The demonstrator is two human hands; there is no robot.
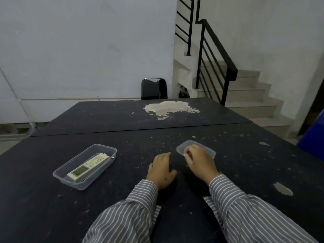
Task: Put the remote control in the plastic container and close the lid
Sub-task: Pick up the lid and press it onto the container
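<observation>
A clear plastic container (pixel 60 176) stands lidless on the dark table at the left. The white remote control (pixel 87 167) lies inside it, display end nearest me. The clear lid (pixel 182 147) lies flat on the table to the right of centre. My right hand (pixel 199 163) rests on the lid with its fingers curled over the near part, covering much of it. My left hand (pixel 161 171) lies palm down on the bare table just left of the lid, holding nothing.
The dark table (pixel 122 199) is scuffed, with a big pale worn patch (pixel 168 107) at its far side and a seam across the middle. A black chair (pixel 154 88) stands behind it; a staircase with a black railing (pixel 217 55) rises at the right.
</observation>
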